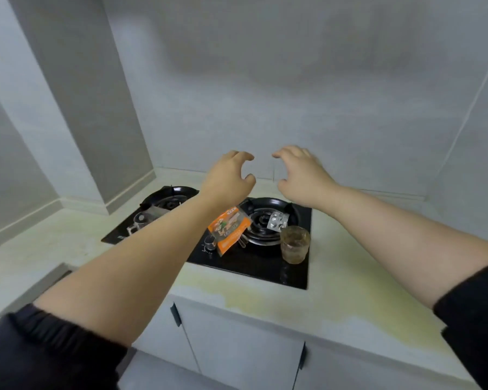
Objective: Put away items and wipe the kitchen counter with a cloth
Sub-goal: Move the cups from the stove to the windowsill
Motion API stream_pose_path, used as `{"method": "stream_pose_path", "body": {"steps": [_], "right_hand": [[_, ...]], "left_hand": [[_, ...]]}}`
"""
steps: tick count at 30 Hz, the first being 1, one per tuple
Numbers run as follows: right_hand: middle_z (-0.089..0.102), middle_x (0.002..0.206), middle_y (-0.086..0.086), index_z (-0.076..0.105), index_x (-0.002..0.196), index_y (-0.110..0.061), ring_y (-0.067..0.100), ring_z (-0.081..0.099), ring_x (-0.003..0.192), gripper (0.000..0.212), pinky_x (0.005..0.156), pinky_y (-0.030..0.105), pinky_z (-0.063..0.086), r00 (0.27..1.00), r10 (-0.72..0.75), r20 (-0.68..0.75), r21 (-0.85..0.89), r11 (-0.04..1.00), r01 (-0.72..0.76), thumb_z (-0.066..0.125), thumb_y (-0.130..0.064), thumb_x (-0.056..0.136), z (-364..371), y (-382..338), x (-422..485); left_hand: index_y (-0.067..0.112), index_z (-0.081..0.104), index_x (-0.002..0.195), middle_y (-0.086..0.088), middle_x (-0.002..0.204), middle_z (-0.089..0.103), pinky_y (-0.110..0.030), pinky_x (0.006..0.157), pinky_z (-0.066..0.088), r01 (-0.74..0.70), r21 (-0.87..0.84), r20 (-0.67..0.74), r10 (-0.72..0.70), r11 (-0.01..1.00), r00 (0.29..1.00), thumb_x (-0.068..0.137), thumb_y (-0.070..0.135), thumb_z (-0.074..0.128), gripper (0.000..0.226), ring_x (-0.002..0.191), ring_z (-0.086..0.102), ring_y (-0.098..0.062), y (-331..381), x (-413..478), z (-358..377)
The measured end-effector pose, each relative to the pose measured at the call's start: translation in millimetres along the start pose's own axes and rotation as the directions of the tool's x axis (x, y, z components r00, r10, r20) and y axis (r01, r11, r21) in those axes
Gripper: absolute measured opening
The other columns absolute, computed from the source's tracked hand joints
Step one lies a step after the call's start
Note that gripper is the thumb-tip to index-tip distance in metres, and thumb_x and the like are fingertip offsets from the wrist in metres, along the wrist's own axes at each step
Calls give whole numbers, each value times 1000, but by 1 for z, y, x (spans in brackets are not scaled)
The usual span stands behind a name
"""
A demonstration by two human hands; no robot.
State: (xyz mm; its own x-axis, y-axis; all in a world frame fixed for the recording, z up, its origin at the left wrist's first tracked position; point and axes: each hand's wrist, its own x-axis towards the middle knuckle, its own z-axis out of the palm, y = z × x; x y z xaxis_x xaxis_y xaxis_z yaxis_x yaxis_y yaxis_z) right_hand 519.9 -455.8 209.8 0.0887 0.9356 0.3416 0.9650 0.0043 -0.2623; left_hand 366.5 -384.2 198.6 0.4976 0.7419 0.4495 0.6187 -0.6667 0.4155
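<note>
1. Both hands are raised in the air above the back of the stove (pixel 254 267), side by side. A small gap lies between them and they do not touch.
2. The left hand (pixel 228 177) has its fingers bent like a claw with the thumb held away from them. It grips nothing.
3. The right hand (pixel 302 175) mirrors it, fingers curved and thumb apart, also holding nothing.
4. The stove is black glass set into the pale table (pixel 347 280), with a left burner (pixel 171 199) and a right burner (pixel 261 220).
5. An orange packet (pixel 229 230) lies at 9 o'clock of the right burner, tilted up against its rim. The left forearm passes in front of its top corner.
6. A silver pill strip (pixel 277 220) rests on the right burner at 3 o'clock of the packet, near it but apart.
7. A glass jar (pixel 295 244) stands upright on the stove glass at 5 o'clock of the right burner, just beside its rim. Its inside looks brownish and smeared.
8. Some clear pieces (pixel 141 219) sit at 7 o'clock of the left burner. I cannot tell what they are.
9. A knob (pixel 209 241) shows at 7 o'clock of the packet.
10. The table carries a yellowish stain (pixel 265 301) along its front strip, at 6 o'clock of the stove.
11. White cupboard doors (pixel 237 347) with dark handles stand beneath.
</note>
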Motion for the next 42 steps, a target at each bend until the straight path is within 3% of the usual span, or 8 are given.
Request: {"method": "stream_pose_path", "body": {"steps": [7, 12, 17, 23, 30, 37, 40, 42], "right_hand": [[34, 147, 4, 39, 140, -14, 23, 25, 138, 57, 115, 36, 18, 991, 62, 123, 78, 994, -72, 53, -9, 86, 79, 13, 1], [40, 144, 3, 42, 139, -14, 19, 34, 134, 54, 108, 29, 30, 959, 91, 269, 215, 965, -152, 50, -6, 87, 149, 40, 10], [47, 141, 4, 40, 141, -16, 17, 44, 129, 55, 106, 31, 38, 890, 187, 416, 408, 836, -367, 47, -2, 88, 223, 55, 25], [51, 135, 14, 47, 134, -4, 22, 51, 122, 48, 94, 18, 35, 784, 311, 537, 487, 645, -589, 41, 6, 87, 275, 59, 49], [40, 147, 2, 34, 147, -18, 13, 37, 135, 71, 103, 15, 33, 773, 154, 616, 535, 638, -554, 33, 12, 83, 312, 45, 68], [54, 130, 3, 53, 103, -19, 13, 48, 120, 61, 81, 16, 39, 813, 184, 553, 704, 420, -573, 31, 25, 67, 324, 25, 106], [56, 128, 9, 50, 91, -18, 12, 51, 117, 50, 88, 11, 40, 845, 231, 482, 652, 549, -523, 30, 24, 72, 325, 24, 106], [57, 129, 12, 51, 81, -27, 22, 54, 119, 46, 98, 28, 45, 846, 241, 476, 530, 689, -495, 34, 14, 73, 328, 27, 93]], "left_hand": [[16, 50, 133, -2, 135, 49, -22, 91, 32, 164, -76, 73, -158, 984, 985, 91, 17, 52, 42, 122, 45, -17, -64, -16, 60], [17, 57, 127, 1, 121, 54, -39, 87, 50, 304, -29, 186, -294, 952, 938, 88, 14, 53, 39, 110, 54, -26, -113, -27, 122], [16, 55, 127, -1, 130, 53, -35, 98, 40, 317, 234, 263, -374, 919, 889, 87, 21, 54, 40, 127, 38, -22, -172, -32, 174], [16, 53, 131, 0, 131, 52, -34, 104, 38, 401, 157, 230, -429, 902, 874, 91, 33, 57, 44, 129, 37, -19, -213, -25, 196], [14, 50, 134, 0, 132, 52, -30, 106, 33, 389, 94, 229, -400, 916, 887, 89, 18, 54, 46, 129, 37, -18, -246, -23, 199], [11, 52, 130, -3, 129, 53, -33, 106, 35, 324, 80, 258, -334, 943, 907, 81, 31, 65, 54, 126, 41, -21, -269, -14, 196], [15, 51, 131, -2, 129, 53, -32, 106, 34, 312, 68, 290, -318, 948, 903, 82, 30, 65, 53, 127, 39, -21, -274, -10, 198], [16, 48, 134, -2, 131, 51, -34, 106, 34, 298, 79, 321, -307, 951, 896, 84, 30, 62, 53, 128, 37, -21, -276, -8, 200]]}}
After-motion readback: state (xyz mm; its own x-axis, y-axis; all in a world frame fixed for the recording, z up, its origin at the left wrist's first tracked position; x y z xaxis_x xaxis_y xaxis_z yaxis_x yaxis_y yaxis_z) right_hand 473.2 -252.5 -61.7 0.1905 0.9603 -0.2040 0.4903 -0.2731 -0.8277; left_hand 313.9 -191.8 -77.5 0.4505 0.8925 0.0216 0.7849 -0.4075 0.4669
